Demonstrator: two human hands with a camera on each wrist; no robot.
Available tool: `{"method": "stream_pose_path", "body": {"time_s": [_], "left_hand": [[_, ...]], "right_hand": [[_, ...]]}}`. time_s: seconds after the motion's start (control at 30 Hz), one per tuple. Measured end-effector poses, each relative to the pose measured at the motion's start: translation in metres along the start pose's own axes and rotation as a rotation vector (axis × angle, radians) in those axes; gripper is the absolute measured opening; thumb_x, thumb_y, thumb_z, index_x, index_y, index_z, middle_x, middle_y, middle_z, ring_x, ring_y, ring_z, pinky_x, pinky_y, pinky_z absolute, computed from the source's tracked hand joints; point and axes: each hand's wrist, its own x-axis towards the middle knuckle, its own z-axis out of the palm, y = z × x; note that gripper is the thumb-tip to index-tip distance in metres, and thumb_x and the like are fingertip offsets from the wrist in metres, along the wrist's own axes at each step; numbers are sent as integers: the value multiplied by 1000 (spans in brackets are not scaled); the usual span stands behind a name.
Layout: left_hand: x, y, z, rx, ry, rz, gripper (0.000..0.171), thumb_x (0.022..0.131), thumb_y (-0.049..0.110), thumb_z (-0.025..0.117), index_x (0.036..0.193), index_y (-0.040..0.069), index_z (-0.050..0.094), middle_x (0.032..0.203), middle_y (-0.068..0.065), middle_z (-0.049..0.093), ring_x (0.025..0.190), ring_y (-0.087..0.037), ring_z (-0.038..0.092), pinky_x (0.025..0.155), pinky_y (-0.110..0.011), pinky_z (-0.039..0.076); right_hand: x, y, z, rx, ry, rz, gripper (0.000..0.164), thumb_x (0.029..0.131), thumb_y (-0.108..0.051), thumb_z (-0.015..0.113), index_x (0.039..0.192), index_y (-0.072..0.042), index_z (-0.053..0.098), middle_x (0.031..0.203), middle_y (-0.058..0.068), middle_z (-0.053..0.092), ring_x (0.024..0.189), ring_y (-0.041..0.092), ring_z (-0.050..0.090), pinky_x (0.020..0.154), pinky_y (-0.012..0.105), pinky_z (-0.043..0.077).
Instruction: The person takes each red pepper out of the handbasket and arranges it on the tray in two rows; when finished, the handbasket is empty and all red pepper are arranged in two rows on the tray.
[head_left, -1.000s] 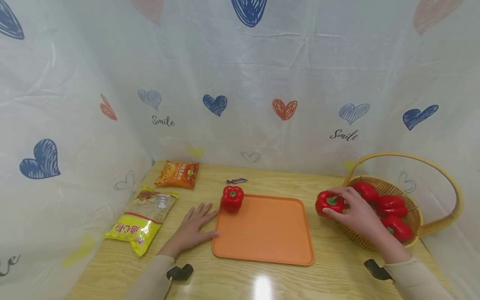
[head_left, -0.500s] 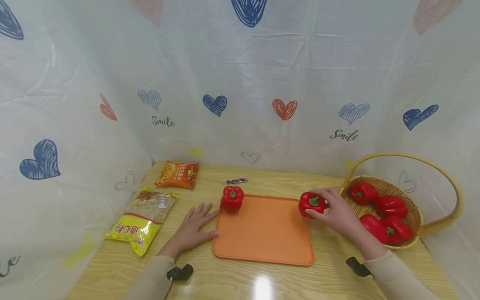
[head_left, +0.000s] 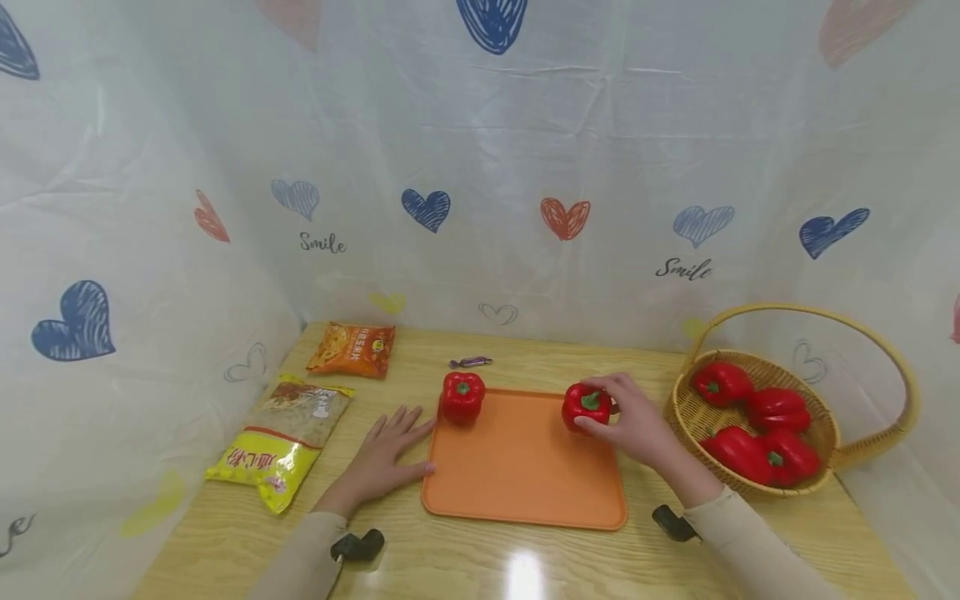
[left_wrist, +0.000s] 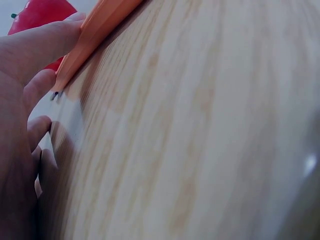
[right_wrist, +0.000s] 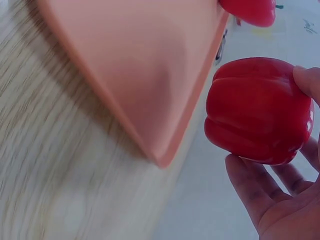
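Note:
My right hand (head_left: 632,421) grips a red bell pepper (head_left: 585,407) with a green stem, over the right back part of the orange tray (head_left: 525,475). In the right wrist view the held pepper (right_wrist: 257,110) hangs above the tray's level, thumb on one side and fingers on the other. A second red bell pepper (head_left: 462,397) stands at the tray's back left corner. My left hand (head_left: 381,458) lies with fingers spread on the table, its thumb and index fingertip at the tray's left edge. In the left wrist view the thumb touches the tray rim (left_wrist: 95,37).
A wicker basket (head_left: 834,425) with a tall handle holds several red bell peppers (head_left: 780,410) at the right. On the left lie a yellow pasta bag (head_left: 281,442) and an orange snack packet (head_left: 351,350). A small purple-wrapped candy (head_left: 471,362) lies behind the tray.
My right hand has carried the bell pepper leftward from beside the basket to over the tray. The left hand has stayed in place.

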Motion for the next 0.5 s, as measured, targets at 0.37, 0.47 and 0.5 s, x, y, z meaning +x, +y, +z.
{"method": "stream_pose_path", "body": {"time_s": [0.37, 0.47, 0.5], "left_hand": [[-1, 0, -1, -4, -2, 4, 78, 91, 59, 66, 156, 21, 44, 166, -13, 28, 155, -38, 12, 123, -59, 1], [0, 0, -1, -5, -2, 4, 78, 91, 59, 67, 156, 21, 44, 166, -13, 28, 155, -38, 11, 123, -59, 1], [0, 0, -1, -4, -2, 6, 78, 92, 59, 66, 156, 21, 44, 165, -13, 28, 155, -38, 12, 123, -59, 1]], "right_hand": [[17, -16, 23, 33, -37, -1, 56, 82, -32, 87, 130, -12, 66, 121, 7, 58, 106, 27, 61, 87, 44, 59], [22, -20, 29, 36, -45, 6, 56, 82, -33, 87, 130, -13, 66, 121, 6, 58, 107, 27, 60, 87, 43, 59], [24, -21, 31, 38, -49, 11, 56, 82, -33, 87, 131, -13, 66, 122, 6, 58, 108, 27, 59, 87, 43, 59]]}}
